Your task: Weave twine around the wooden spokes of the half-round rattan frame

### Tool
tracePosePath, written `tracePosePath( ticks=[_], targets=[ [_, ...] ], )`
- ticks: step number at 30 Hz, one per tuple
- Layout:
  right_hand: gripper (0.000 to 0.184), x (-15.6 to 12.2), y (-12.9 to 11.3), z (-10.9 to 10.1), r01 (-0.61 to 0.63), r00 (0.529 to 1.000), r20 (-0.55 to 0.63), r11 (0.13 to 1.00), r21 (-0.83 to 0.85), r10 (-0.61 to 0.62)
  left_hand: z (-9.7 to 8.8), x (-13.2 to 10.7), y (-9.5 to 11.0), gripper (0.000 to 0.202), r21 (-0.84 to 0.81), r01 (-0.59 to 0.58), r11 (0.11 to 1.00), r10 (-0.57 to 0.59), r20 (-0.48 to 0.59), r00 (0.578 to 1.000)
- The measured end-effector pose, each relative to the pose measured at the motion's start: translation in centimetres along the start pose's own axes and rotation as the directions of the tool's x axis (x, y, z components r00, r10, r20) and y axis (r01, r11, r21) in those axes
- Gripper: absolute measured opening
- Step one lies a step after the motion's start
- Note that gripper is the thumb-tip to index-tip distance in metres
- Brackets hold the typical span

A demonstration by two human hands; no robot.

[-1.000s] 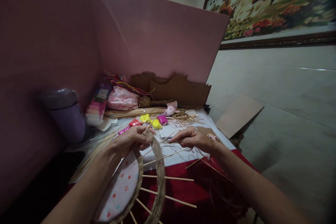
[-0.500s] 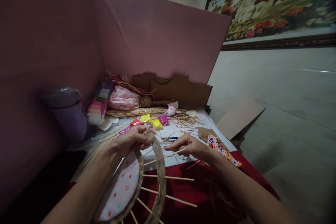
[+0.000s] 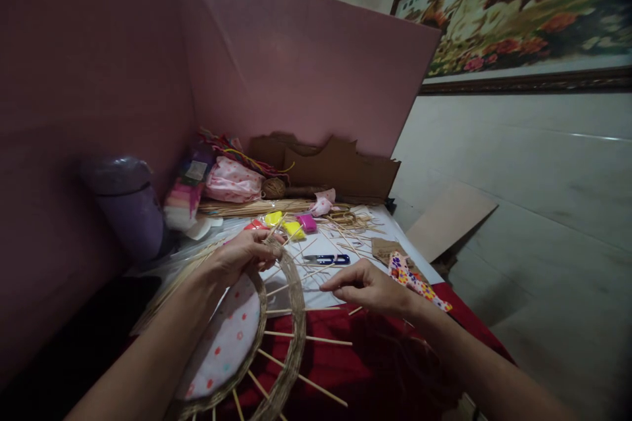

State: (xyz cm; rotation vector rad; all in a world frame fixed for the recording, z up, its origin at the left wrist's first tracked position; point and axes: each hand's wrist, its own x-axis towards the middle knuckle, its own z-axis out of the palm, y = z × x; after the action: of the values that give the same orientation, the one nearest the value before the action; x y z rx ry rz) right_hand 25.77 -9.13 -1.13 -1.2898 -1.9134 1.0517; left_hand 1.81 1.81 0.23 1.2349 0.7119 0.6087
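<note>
My left hand point(image 3: 249, 253) grips the upper rim of a round woven piece point(image 3: 297, 316). Two bands of brown twine circle a white fabric center point(image 3: 230, 335) with small red flowers. Thin wooden sticks point(image 3: 328, 340) cross the bands and poke outward like spokes. To the right of the rim, my right hand point(image 3: 368, 286) is closed in a pinch, apart from the piece. A thin strand of twine seems to run from its fingertips toward the weave, faint against the table. Blue-handled thread snips point(image 3: 326, 259) lie just beyond the right hand.
Yellow packets point(image 3: 294, 230) and a magenta packet point(image 3: 307, 223) lie on the white tabletop. Behind are bundled sticks point(image 3: 237, 209), a twine ball point(image 3: 273, 188) and torn cardboard point(image 3: 340, 168). A purple tumbler point(image 3: 131, 210) stands left; floral fabric point(image 3: 417, 283) lies right.
My right hand has moved slightly right and down, away from the rim, uncovering the thread snips. The woven piece has shifted a little left in view, still held by my left hand.
</note>
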Motion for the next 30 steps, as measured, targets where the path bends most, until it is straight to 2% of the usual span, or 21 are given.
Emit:
tracePosePath(
  ticks=[5,9,15,24,30],
  targets=[
    [0.035,-0.6,-2.3,0.8,0.184,0.983,0.05,0.949,-0.256,-0.177,0.2,0.1,-0.1,0.022,0.019,-0.007,1.0,0.007,0.001,1.0],
    [0.037,-0.7,-2.8,1.2,0.276,0.961,0.096,0.889,-0.365,-0.259,0.2,0.1,-0.2,0.02,0.034,-0.013,0.999,0.013,0.005,1.0],
    [0.036,-0.8,-2.6,1.7,0.298,0.95,0.047,0.847,-0.439,-0.31,-0.1,0.3,-0.3,0.018,0.017,-0.028,0.999,0.028,-0.014,1.0],
    [0.028,-1.4,-2.8,3.0,0.29,0.919,0.002,0.671,-0.682,-0.395,-0.2,0.3,-0.5,0.018,-0.019,-0.039,0.999,0.037,-0.066,0.997],
    [0.026,-2.4,-2.7,2.6,0.282,0.917,0.024,0.604,-0.745,-0.398,-1.5,0.6,-0.5,0.018,-0.065,-0.05,0.997,0.045,-0.075,0.996]
  ],
)
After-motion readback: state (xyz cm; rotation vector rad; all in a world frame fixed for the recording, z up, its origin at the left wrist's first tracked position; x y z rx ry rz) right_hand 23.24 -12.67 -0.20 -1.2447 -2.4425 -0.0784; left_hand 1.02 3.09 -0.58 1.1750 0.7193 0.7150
